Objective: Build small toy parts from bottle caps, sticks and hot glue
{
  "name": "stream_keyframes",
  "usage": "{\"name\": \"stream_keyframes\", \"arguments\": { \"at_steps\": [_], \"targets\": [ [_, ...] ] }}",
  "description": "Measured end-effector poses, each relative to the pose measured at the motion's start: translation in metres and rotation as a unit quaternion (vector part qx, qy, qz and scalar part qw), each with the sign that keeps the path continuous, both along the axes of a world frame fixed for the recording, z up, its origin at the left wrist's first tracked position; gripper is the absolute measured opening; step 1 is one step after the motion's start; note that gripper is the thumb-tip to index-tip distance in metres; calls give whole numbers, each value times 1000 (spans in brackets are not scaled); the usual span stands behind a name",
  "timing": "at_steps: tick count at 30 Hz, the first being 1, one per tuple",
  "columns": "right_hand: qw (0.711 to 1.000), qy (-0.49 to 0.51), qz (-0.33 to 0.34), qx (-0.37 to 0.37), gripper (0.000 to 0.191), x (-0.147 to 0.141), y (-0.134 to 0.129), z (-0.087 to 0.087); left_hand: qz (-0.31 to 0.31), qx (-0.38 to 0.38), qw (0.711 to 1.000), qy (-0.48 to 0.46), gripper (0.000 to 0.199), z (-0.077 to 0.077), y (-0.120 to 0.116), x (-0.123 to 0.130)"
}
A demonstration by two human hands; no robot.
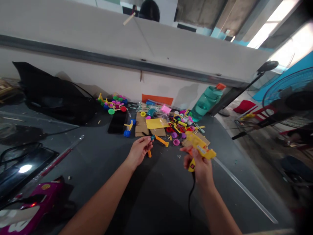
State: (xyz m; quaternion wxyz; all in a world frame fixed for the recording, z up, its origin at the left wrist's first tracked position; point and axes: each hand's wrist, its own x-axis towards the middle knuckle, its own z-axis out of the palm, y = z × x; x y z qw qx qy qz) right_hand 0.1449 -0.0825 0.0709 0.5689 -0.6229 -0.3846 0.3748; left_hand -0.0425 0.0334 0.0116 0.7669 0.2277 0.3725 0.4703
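The left hand pinches a small dark teal piece between thumb and fingertips, above the table. An orange strip runs out to the right of that piece, and a shorter orange bit shows just below it; whether they are joined to it is too small to tell. The right hand is wrapped around a yellow glue gun, fingers curled about its handle, with a black cord trailing down toward the near side

Just beyond the left hand lie a piece of cardboard and, partly over it, a yellow sheet. To their left are a small yellow and blue model and a black phone, with a cluster of colorful wheeled pieces behind the phone. To the right of the sheet, loose colorful rings and parts are heaped together, near a teal bottle with an orange cap. Farther left sits a black bag; a clear strip lies to the right of the glue gun, and a fan stands past the table's right side
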Motion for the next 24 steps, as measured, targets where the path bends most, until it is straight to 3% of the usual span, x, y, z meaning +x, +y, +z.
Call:
{"name": "stream_keyframes", "arguments": {
  "at_steps": [2, 4, 5, 9, 13, 20, 24],
  "targets": [
    [976, -202, -73, -45, 36, 29, -1, -4, -3, 6, 1000, 1, 13, 1, 0, 1],
    [907, -390, -145, -62, 38, 57, 1, -15, -6, 12, 1000, 5, 14, 3, 0, 2],
    [877, -453, -141, -73, 40, 69, 3, -23, -7, 14, 1000, 8, 14, 4, 1, 3],
    [803, -537, -106, -234, 41, 96, 13, -52, 4, 15, 1000, 18, 13, 10, 1, 5],
    [792, -541, -100, -265, 52, 99, 22, -61, 7, 30, 999, 35, 15, 17, 1, 7],
    [783, -560, -114, -247, 53, 108, 42, -37, 4, 62, 996, 60, 18, 19, 3, 11],
    [793, -557, -91, -231, 49, 94, 47, -43, 4, 67, 996, 65, 19, 17, 1, 17]
  ]
}}
